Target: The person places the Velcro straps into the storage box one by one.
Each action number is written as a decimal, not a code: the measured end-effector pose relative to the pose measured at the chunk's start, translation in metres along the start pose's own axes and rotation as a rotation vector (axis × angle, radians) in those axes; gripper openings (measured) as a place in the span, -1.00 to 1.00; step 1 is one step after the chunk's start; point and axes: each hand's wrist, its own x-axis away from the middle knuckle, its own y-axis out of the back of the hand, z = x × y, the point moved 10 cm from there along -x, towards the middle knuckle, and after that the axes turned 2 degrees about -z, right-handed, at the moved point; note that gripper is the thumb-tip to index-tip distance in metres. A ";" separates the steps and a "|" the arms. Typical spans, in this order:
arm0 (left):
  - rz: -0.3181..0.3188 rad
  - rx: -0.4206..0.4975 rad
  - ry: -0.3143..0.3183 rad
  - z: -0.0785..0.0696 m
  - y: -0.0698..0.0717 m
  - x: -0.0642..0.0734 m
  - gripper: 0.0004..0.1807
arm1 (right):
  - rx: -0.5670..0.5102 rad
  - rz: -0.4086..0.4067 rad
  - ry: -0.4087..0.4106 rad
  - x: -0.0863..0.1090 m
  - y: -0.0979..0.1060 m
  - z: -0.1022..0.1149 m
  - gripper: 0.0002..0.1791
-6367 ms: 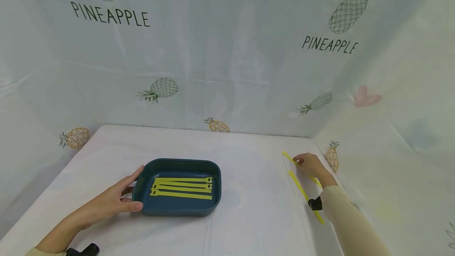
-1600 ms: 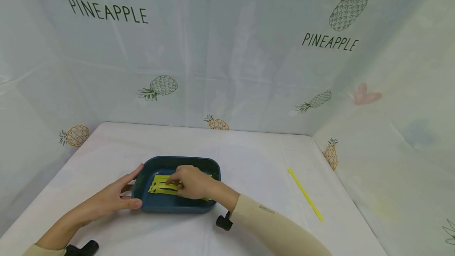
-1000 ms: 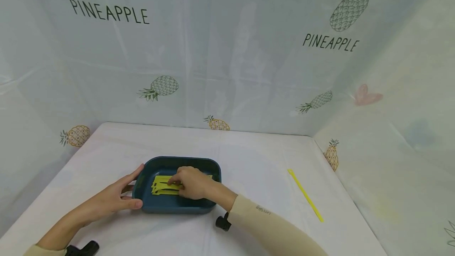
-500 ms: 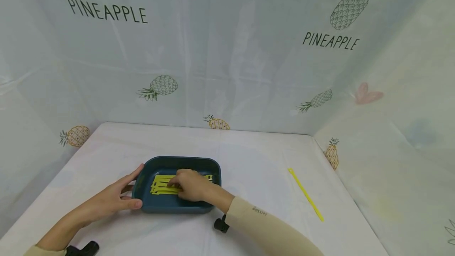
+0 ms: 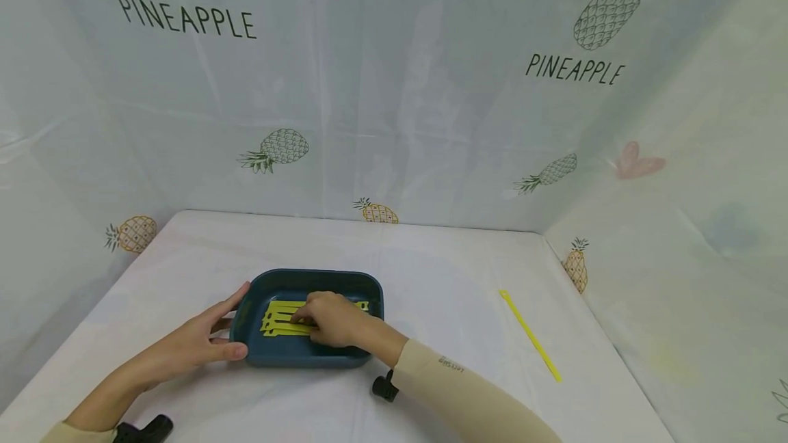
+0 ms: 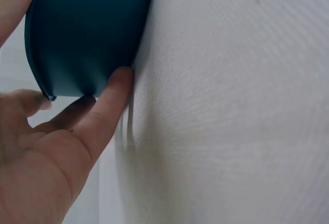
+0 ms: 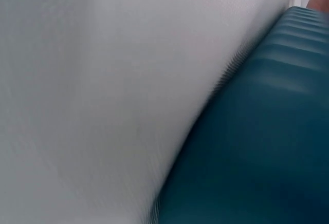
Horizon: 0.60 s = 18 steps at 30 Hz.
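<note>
A dark teal tray (image 5: 295, 359) stands left of centre on the white-covered table, holding several yellow hook-and-loop cable ties (image 5: 280, 326) laid side by side. My left hand (image 5: 200, 344) rests against the tray's left end, fingers spread, thumb at the near corner; the left wrist view has its fingertips on the outer wall. Inside the tray my right hand (image 5: 335, 320) reaches down over the ties with bent fingers touching them and covers their middle. Whether it pinches one is hidden. Another yellow cable tie (image 5: 531, 335) lies slanted on the table at the right.
The table (image 5: 443, 279) has a white cover. Pineapple-printed sheeting (image 5: 394, 87) rises behind and at both sides of it. A black wrist camera (image 5: 384, 386) sits under the right wrist, close to the tray's near side.
Earlier my right hand was at two ties on the right; one of them has since left the table. In the last second the hand has shifted only slightly over the tray; the left stays put.
</note>
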 end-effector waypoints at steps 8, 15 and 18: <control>-0.007 0.001 0.014 0.002 0.000 -0.001 0.21 | 0.004 -0.009 -0.009 0.011 0.021 -0.003 -0.62; -0.002 0.013 0.008 0.003 -0.001 -0.002 0.22 | -0.010 -0.042 -0.037 0.036 0.059 -0.020 -0.60; 0.006 0.019 0.009 0.004 -0.001 -0.001 0.20 | -0.038 -0.072 -0.054 0.053 0.079 -0.031 -0.59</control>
